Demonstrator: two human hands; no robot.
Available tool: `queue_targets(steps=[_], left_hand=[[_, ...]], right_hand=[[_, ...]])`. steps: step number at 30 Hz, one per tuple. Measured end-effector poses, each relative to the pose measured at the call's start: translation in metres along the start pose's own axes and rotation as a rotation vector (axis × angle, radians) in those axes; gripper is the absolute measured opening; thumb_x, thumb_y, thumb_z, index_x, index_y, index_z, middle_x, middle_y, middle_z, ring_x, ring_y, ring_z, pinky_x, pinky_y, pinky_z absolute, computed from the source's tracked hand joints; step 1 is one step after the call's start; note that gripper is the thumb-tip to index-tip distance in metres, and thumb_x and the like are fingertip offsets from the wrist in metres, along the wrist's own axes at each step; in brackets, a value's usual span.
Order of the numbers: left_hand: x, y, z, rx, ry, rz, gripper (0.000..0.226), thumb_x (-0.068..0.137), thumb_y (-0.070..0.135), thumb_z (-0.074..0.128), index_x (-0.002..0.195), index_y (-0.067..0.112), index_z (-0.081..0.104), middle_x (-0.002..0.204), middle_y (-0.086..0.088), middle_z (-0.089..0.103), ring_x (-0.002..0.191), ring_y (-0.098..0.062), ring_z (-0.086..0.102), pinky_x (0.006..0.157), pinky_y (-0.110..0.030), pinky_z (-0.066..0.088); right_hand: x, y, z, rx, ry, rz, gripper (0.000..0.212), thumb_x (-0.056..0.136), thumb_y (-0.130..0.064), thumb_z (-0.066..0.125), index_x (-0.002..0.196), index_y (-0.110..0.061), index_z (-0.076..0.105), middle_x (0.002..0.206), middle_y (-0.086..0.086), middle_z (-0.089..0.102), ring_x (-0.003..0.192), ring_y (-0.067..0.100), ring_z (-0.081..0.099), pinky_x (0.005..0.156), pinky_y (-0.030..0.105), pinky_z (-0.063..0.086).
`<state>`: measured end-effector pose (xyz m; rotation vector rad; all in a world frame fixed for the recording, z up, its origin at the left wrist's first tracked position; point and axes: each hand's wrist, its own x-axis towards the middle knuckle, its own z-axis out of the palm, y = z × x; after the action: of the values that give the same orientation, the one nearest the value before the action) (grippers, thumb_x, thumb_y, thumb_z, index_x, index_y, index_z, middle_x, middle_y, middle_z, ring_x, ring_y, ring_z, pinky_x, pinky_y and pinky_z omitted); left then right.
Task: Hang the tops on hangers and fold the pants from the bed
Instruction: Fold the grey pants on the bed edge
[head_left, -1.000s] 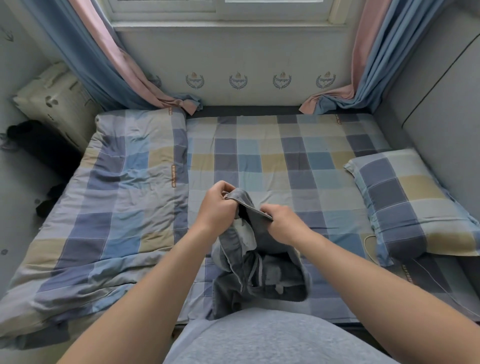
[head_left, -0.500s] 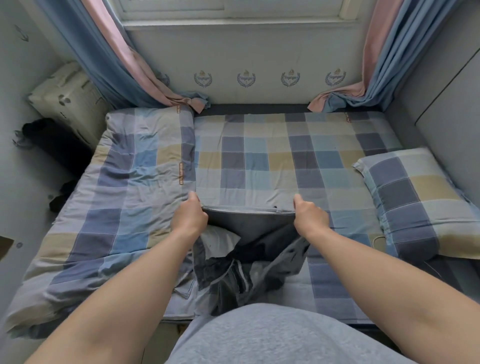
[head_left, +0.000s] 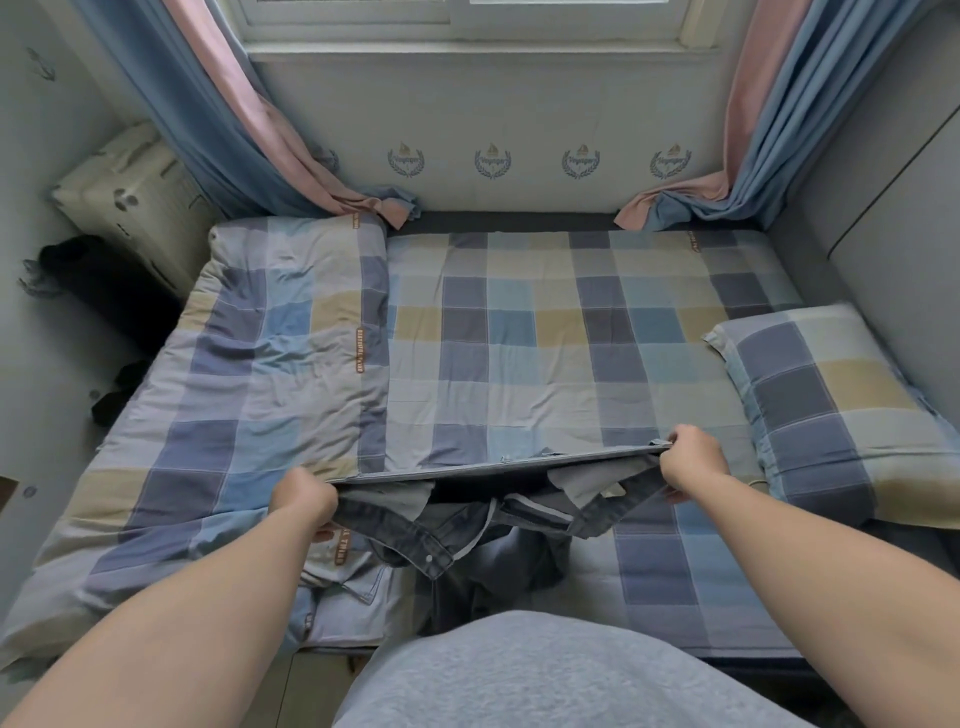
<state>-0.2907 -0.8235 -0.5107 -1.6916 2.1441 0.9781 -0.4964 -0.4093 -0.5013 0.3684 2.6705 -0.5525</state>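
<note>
A pair of dark grey jeans (head_left: 467, 519) hangs over the near edge of the checked bed (head_left: 519, 338), its waistband pulled taut in a straight line between my hands. My left hand (head_left: 304, 499) grips the left end of the waistband, and my right hand (head_left: 693, 460) grips the right end a little higher. The open fly with its button droops below the band; the legs bunch up against my body. A light blue denim garment (head_left: 343, 592) lies on the bed edge under my left forearm.
A folded checked quilt (head_left: 249, 364) covers the bed's left side and a matching pillow (head_left: 841, 410) lies at the right. Curtains drape onto the bed's far corners. A beige storage bag (head_left: 130, 192) and dark items stand by the left wall.
My hands, close together a second ago on bunched jeans, have spread wide apart, stretching the waistband flat. The view has tilted slightly left.
</note>
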Motion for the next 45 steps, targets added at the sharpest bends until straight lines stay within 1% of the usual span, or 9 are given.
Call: queue_targets(steps=[3, 7, 12, 20, 24, 30, 34, 39, 45], left_hand=[[0.008, -0.011, 0.006, -0.149, -0.063, -0.137, 0.02, 0.094, -0.003, 0.05, 0.112, -0.01, 0.055, 0.102, -0.032, 0.066, 0.09, -0.046, 0.069, 0.077, -0.052, 0.061], [0.005, -0.022, 0.011, -0.206, -0.068, -0.205, 0.009, 0.094, -0.008, 0.045, 0.093, -0.005, 0.053, 0.056, -0.019, 0.059, 0.045, -0.025, 0.057, 0.048, -0.027, 0.05], [-0.002, -0.016, 0.007, 0.146, -0.09, 0.229, 0.015, 0.092, 0.017, 0.07, 0.092, 0.009, 0.057, 0.078, -0.014, 0.066, 0.062, -0.03, 0.067, 0.056, -0.032, 0.052], [0.002, 0.0, 0.009, -0.198, -0.26, 0.188, 0.027, 0.107, 0.013, 0.038, 0.114, 0.023, 0.062, 0.059, -0.014, 0.054, 0.046, -0.026, 0.056, 0.043, -0.029, 0.052], [0.004, 0.007, 0.0, -0.129, -0.299, 0.188, 0.04, 0.103, 0.008, 0.024, 0.115, 0.026, 0.058, 0.098, -0.013, 0.07, 0.071, -0.029, 0.073, 0.057, -0.028, 0.053], [0.007, 0.015, -0.002, -0.678, -0.392, -0.045, 0.026, 0.089, 0.002, 0.037, 0.101, 0.013, 0.056, 0.099, -0.004, 0.067, 0.093, -0.017, 0.064, 0.072, -0.035, 0.047], [0.011, 0.017, 0.002, -0.51, -0.198, 0.169, 0.021, 0.086, -0.008, 0.057, 0.103, 0.004, 0.062, 0.092, -0.011, 0.064, 0.087, -0.025, 0.059, 0.081, -0.039, 0.05], [0.01, 0.018, 0.0, -0.277, 0.072, 0.382, 0.008, 0.086, 0.022, 0.074, 0.083, 0.022, 0.066, 0.077, 0.002, 0.069, 0.082, -0.029, 0.063, 0.062, -0.035, 0.042], [0.018, 0.025, -0.002, -0.149, 0.124, 0.391, 0.022, 0.095, 0.045, 0.062, 0.103, 0.025, 0.067, 0.104, -0.008, 0.07, 0.103, -0.037, 0.059, 0.089, -0.047, 0.05]], right_hand=[[0.001, 0.004, 0.008, 0.385, -0.109, 0.258, 0.023, 0.097, 0.002, 0.043, 0.108, -0.004, 0.062, 0.104, 0.028, 0.066, 0.07, 0.04, 0.068, 0.049, 0.049, 0.06], [-0.004, 0.002, 0.017, 0.604, -0.188, 0.421, 0.016, 0.103, -0.007, 0.038, 0.104, -0.006, 0.054, 0.065, 0.015, 0.059, 0.046, 0.019, 0.053, 0.029, 0.026, 0.045], [-0.003, 0.001, 0.014, 0.611, -0.319, 0.468, 0.029, 0.105, -0.008, 0.028, 0.092, -0.005, 0.054, 0.049, 0.008, 0.061, 0.028, 0.008, 0.048, 0.03, 0.02, 0.043], [-0.004, -0.009, 0.002, 0.712, -0.509, 0.388, 0.029, 0.102, -0.004, 0.03, 0.094, -0.004, 0.058, 0.06, 0.011, 0.066, 0.043, 0.015, 0.061, 0.045, 0.029, 0.057], [-0.004, -0.018, -0.006, 0.797, -0.636, 0.308, 0.018, 0.101, -0.006, 0.041, 0.103, -0.005, 0.059, 0.1, 0.015, 0.074, 0.098, 0.027, 0.069, 0.091, 0.042, 0.053], [-0.001, -0.027, -0.006, 0.653, -0.621, 0.12, 0.029, 0.096, 0.012, 0.044, 0.109, -0.01, 0.057, 0.112, 0.009, 0.072, 0.108, 0.026, 0.068, 0.102, 0.047, 0.047], [-0.001, -0.037, -0.008, 0.39, -0.555, -0.096, 0.019, 0.099, -0.006, 0.05, 0.113, -0.017, 0.058, 0.101, 0.009, 0.077, 0.095, 0.024, 0.072, 0.073, 0.033, 0.051], [0.01, -0.037, -0.005, 0.219, -0.289, -0.323, 0.013, 0.088, -0.005, 0.068, 0.095, -0.011, 0.058, 0.1, 0.017, 0.064, 0.098, 0.032, 0.06, 0.092, 0.047, 0.05], [0.01, -0.038, -0.012, -0.046, -0.269, -0.44, 0.012, 0.081, -0.028, 0.074, 0.084, -0.033, 0.064, 0.102, 0.015, 0.058, 0.107, 0.027, 0.046, 0.09, 0.035, 0.046]])
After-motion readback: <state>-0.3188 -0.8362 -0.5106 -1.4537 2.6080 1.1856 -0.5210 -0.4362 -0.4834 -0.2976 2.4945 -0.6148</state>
